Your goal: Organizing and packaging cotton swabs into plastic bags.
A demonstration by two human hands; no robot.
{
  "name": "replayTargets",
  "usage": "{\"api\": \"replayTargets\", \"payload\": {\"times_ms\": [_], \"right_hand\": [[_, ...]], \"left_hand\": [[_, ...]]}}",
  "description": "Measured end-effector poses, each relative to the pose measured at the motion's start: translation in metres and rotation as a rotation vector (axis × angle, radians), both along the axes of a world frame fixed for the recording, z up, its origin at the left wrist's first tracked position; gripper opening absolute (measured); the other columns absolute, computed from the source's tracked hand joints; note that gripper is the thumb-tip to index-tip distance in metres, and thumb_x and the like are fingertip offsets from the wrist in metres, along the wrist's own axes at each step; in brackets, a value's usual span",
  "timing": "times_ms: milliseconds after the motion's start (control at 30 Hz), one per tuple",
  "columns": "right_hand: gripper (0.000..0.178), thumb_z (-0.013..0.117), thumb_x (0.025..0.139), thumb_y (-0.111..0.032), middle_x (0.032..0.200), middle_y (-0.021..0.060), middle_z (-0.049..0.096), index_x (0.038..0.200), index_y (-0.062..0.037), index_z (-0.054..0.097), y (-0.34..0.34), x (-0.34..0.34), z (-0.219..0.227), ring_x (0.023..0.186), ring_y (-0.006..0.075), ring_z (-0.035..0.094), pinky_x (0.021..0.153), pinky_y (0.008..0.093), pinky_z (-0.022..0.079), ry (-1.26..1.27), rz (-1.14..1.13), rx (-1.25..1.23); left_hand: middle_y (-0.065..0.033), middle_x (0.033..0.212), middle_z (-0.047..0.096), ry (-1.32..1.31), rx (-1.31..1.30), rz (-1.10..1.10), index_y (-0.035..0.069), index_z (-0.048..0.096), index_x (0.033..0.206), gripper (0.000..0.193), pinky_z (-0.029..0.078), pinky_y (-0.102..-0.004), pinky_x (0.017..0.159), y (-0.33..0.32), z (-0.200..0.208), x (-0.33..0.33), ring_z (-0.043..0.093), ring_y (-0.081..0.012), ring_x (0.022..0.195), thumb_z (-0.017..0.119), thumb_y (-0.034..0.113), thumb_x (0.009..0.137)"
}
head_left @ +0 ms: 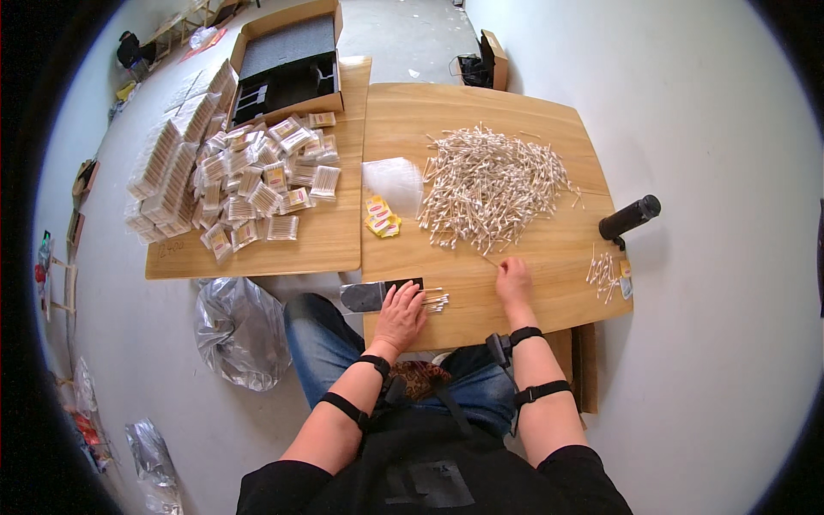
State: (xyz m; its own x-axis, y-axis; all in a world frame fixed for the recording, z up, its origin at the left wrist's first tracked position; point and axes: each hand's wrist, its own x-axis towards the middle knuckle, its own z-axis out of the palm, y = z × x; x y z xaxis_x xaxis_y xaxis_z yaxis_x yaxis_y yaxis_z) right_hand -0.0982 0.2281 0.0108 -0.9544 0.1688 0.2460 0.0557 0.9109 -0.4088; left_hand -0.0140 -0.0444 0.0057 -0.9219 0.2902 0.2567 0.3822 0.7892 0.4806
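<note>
My left hand [401, 318] lies flat with fingers stretched over a dark strip [403, 283] and the ends of a few cotton swabs [436, 300] near the table's front edge. A clear plastic bag [362, 298] sticks out to its left. My right hand [515, 281] is closed in a pinch on a single cotton swab [489, 259], low over the wood. Just beyond it spreads a big loose pile of cotton swabs [493, 184]. Under my left palm, what touches the table is hidden.
Clear bags [393, 178] and yellow cards [382, 218] lie left of the pile. Packed swab bags [266, 172] heap on the left table, beside an open cardboard box [287, 64]. A black cylinder [629, 218] and a small swab group [602, 275] sit at the right edge.
</note>
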Motion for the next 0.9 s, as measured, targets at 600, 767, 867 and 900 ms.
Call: {"api": "replayTargets", "payload": {"times_ms": [600, 767, 867, 900], "right_hand": [[0.016, 0.067, 0.082, -0.014, 0.098, 0.0134, 0.057, 0.094, -0.0068, 0.060, -0.034, -0.015, 0.006, 0.099, 0.0338, 0.054, 0.086, 0.0439, 0.046, 0.020, 0.171, -0.027], [0.012, 0.065, 0.083, -0.012, 0.093, 0.0140, 0.057, 0.090, -0.0060, 0.058, -0.044, 0.010, 0.003, 0.095, 0.0340, 0.055, 0.083, 0.0446, 0.046, 0.003, 0.135, -0.010], [0.011, 0.064, 0.082, -0.010, 0.091, 0.0141, 0.059, 0.090, -0.0067, 0.058, -0.052, 0.021, -0.004, 0.091, 0.0344, 0.057, 0.081, 0.0446, 0.046, -0.045, 0.096, -0.097], [0.011, 0.064, 0.082, -0.010, 0.091, 0.0139, 0.060, 0.090, -0.0069, 0.059, -0.056, 0.023, -0.007, 0.090, 0.0343, 0.057, 0.079, 0.0447, 0.047, 0.016, 0.179, -0.112]], "left_hand": [[-0.0123, 0.137, 0.048, 0.013, 0.001, 0.007, 0.008, 0.057, 0.118, 0.033, 0.025, -0.0482, 0.115, 0.003, 0.007, -0.002, 0.039, -0.0284, 0.136, 0.060, 0.022, 0.089], [-0.0120, 0.133, 0.051, 0.012, 0.018, 0.010, 0.008, 0.059, 0.111, 0.026, 0.026, -0.0481, 0.114, 0.001, 0.005, 0.001, 0.041, -0.0285, 0.134, 0.060, 0.020, 0.088], [-0.0120, 0.133, 0.052, 0.030, 0.031, -0.006, 0.008, 0.058, 0.110, 0.025, 0.028, -0.0481, 0.113, 0.001, 0.007, 0.001, 0.042, -0.0279, 0.133, 0.061, 0.020, 0.088], [-0.0120, 0.133, 0.052, 0.032, 0.038, -0.003, 0.008, 0.058, 0.111, 0.026, 0.029, -0.0479, 0.113, 0.002, 0.008, 0.000, 0.042, -0.0280, 0.133, 0.061, 0.020, 0.088]]}}
